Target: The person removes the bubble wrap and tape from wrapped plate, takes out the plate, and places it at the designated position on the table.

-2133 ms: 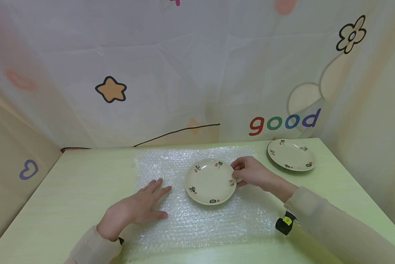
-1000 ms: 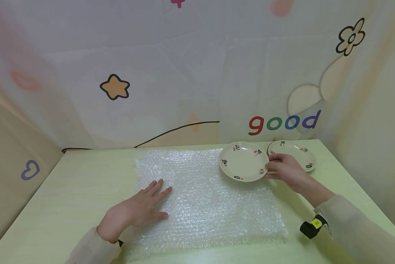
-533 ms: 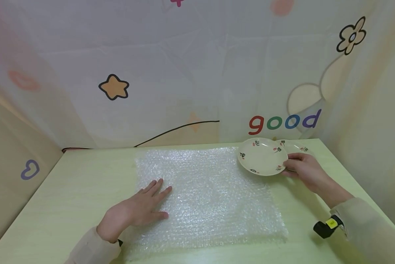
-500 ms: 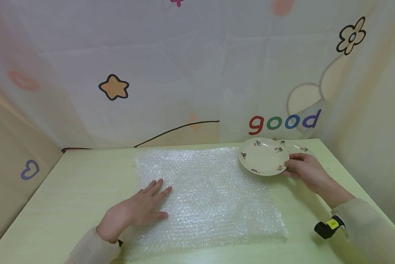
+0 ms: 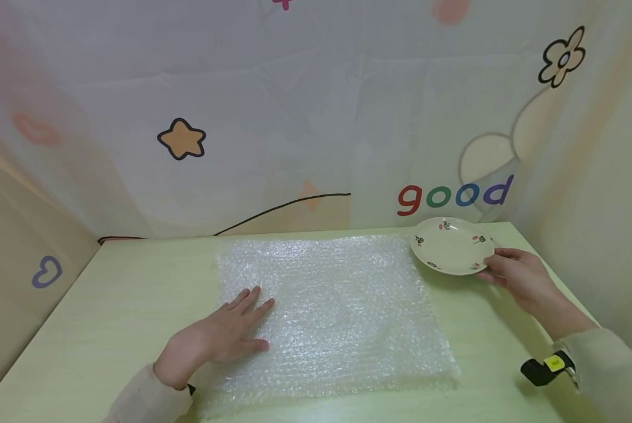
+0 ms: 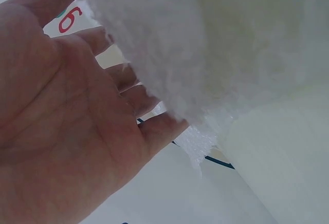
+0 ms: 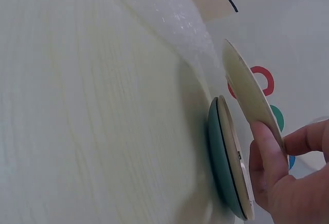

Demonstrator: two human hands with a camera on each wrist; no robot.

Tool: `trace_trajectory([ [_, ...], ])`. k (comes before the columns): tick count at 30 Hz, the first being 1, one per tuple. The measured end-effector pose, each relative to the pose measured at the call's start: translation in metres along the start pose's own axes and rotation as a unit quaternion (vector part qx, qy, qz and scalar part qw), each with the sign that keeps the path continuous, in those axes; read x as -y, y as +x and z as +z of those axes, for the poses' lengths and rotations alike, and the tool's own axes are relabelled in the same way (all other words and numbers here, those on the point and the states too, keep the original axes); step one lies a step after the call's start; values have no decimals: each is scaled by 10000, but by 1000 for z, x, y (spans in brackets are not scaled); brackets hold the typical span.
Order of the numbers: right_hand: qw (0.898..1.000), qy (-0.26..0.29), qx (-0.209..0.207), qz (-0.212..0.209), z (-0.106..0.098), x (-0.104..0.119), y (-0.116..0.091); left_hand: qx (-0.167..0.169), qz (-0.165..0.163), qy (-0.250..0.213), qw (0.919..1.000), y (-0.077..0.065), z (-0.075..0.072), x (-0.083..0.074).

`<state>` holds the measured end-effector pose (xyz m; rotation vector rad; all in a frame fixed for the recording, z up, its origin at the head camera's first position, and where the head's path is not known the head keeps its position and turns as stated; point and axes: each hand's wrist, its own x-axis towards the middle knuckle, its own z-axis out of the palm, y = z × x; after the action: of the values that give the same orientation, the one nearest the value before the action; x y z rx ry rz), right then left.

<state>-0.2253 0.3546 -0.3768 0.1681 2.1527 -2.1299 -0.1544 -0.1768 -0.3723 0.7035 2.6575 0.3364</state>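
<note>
My right hand (image 5: 527, 281) pinches the right rim of a round cream plate (image 5: 450, 249) with small red and black designs, thumb on top and fingers beneath. In the right wrist view this plate (image 7: 249, 88) hangs tilted, apart from and above a cream plate stacked on a teal-sided plate (image 7: 220, 157). The head view hides that stack behind the held plate. My left hand (image 5: 215, 341) rests with fingers spread on the left part of a clear bubble wrap sheet (image 5: 342, 317). The left wrist view shows the palm, with the wrap's edge (image 6: 149, 39) covering the fingertips.
The bubble wrap lies flat on a pale green table (image 5: 125, 294). A printed cloth curtain (image 5: 274, 129) hangs behind the table and along both sides. The stack stands near the table's back right corner, close to the curtain.
My right hand has carried the plate off the bubble wrap, rightward and back, until it is above the other plates. My left hand has stayed in place.
</note>
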Motion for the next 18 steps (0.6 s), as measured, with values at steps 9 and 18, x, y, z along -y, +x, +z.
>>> trace_trajectory([
  [9, 9994, 260, -141, 182, -15, 3, -2, -10, -19, -16, 10000, 0, 0, 0],
  [18, 9965, 754, -320, 138, -22, 0, -2, 19, -43, -19, 10000, -1, -1, 0],
])
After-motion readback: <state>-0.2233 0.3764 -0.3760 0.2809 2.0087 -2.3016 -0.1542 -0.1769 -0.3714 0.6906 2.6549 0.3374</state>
